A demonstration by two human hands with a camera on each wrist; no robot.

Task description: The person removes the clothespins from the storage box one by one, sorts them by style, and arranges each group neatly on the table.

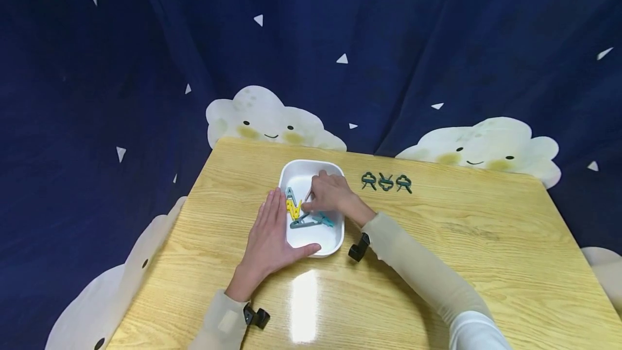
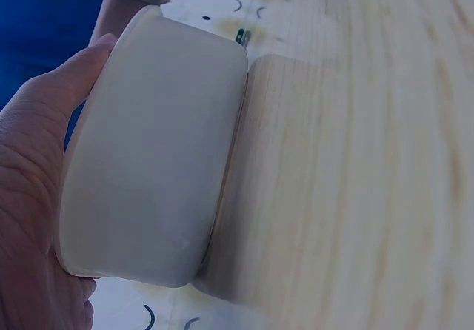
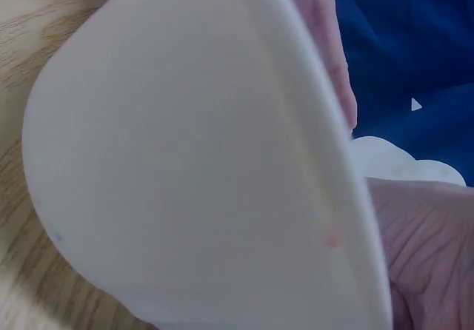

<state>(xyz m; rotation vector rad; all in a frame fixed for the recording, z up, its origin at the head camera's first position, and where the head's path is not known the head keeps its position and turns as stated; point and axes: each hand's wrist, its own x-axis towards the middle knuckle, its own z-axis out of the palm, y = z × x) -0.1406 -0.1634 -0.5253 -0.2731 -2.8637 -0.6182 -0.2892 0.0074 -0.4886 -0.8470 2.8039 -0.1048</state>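
Note:
A white plastic box (image 1: pixel 311 163) stands on the table with several plastic clothespins inside. My left hand (image 1: pixel 272 236) rests against its left side, fingers straight along the rim, thumb over the near edge. In the left wrist view, that hand's thumb (image 2: pixel 70 71) lies along the box wall (image 2: pixel 155 145). Reaching into the box, my right hand (image 1: pixel 330 193) curls its fingers around a pale clothespin (image 1: pixel 308 195), partly hidden. Near it lie a yellow clothespin (image 1: pixel 293 209), a light blue one (image 1: pixel 290 194), a dark grey one (image 1: pixel 303 223) and a teal one (image 1: pixel 324 219).
Three dark green cloud-shaped clips (image 1: pixel 386 182) lie in a row right of the box. The wooden table (image 1: pixel 461 242) ends at a dark blue curtain (image 1: pixel 301 58) with printed clouds. In the right wrist view, the box wall (image 3: pixel 185 160) fills most of the picture.

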